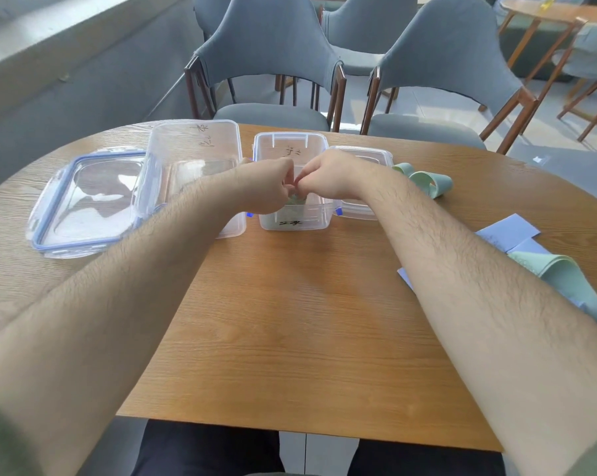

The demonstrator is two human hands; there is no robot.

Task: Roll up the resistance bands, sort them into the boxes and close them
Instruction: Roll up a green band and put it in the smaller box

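With our left hand (267, 188) and right hand (329, 180) both pinching the green band roll (295, 200) inside the small box (297, 224), letting go too fast probably lets it spring loose.

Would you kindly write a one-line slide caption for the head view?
Left hand and right hand hold a green band inside the small open box on the table.

Head cam, fwd-down, close over table (290, 304)
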